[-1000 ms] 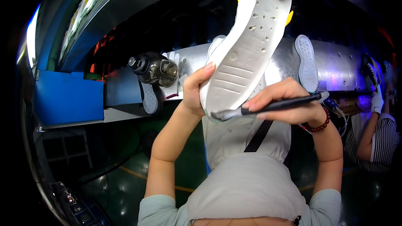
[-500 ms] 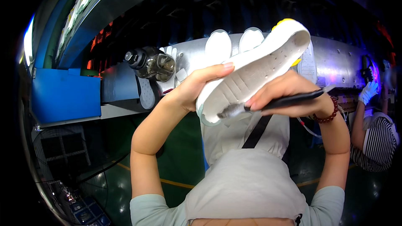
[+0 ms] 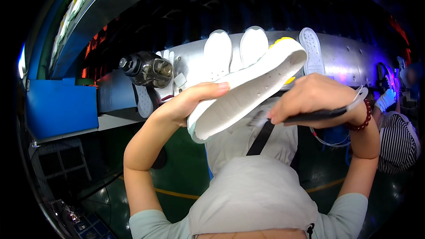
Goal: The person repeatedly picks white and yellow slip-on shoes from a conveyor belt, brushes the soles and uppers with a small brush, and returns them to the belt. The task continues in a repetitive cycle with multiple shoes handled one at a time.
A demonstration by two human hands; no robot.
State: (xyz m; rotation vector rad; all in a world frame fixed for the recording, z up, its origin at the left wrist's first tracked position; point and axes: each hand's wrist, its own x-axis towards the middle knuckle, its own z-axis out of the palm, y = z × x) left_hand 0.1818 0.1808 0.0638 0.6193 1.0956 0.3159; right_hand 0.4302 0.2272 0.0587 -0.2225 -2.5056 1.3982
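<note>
My left hand grips a white shoe sole by its near end, thumb on the rim. The sole's hollow inner side is tilted toward me; its far end points up and right, with yellow patches on its edges. In my right hand is a brush with a black handle and a thin clear tube at its back end. The brush's bristles are smeared by motion, just off the sole's lower rim, over my lap.
On the metal bench stand two white soles side by side, a grey sole and a dark bottle. A blue box is at the left. At the right, a co-worker's gloved hand shows.
The brush has come away from inside the sole's near end and moved right. The sole has shifted left and slightly down with my left hand.
</note>
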